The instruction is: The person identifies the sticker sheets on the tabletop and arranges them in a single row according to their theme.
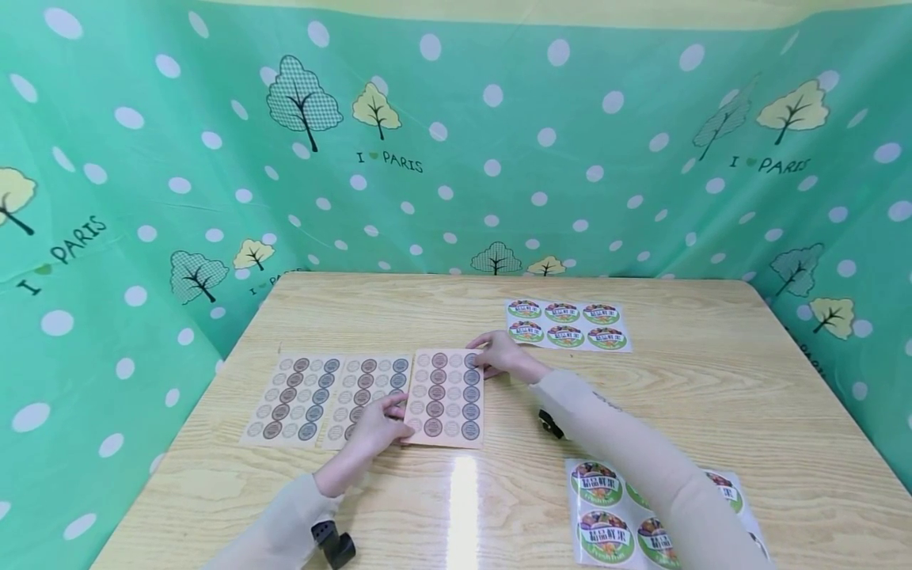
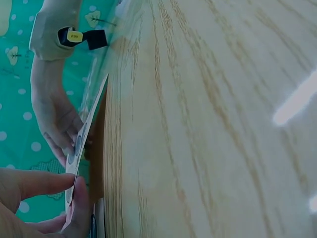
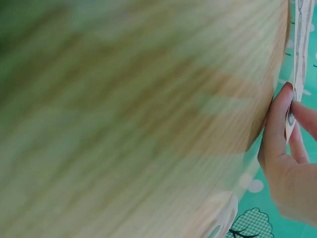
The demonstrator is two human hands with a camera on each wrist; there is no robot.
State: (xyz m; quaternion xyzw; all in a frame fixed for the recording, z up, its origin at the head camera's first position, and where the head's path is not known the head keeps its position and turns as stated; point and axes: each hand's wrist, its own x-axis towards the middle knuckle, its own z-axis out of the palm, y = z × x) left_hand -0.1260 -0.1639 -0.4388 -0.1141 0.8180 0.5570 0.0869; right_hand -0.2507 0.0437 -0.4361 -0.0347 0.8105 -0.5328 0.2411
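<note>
A kraft-brown sheet of small round stickers (image 1: 445,400), in columns of pale, brown and grey-blue, is held slightly above the table. My left hand (image 1: 374,426) pinches its near left corner between thumb and fingers; the left wrist view shows the sheet edge-on in that grip. At the far right corner, my right hand (image 1: 502,355) pinches the same sheet, its thumb and fingers on opposite faces in the right wrist view. Two similar sheets lie flat to the left: a middle sticker sheet (image 1: 359,384), partly covered by my left hand, and an outer sticker sheet (image 1: 290,400).
On the wooden table (image 1: 712,380), a sheet of fruit-label stickers (image 1: 566,324) lies at the back. Another fruit-label sheet (image 1: 606,522) lies near the front right, partly under my right forearm. A green patterned curtain (image 1: 456,142) hangs behind and at both sides.
</note>
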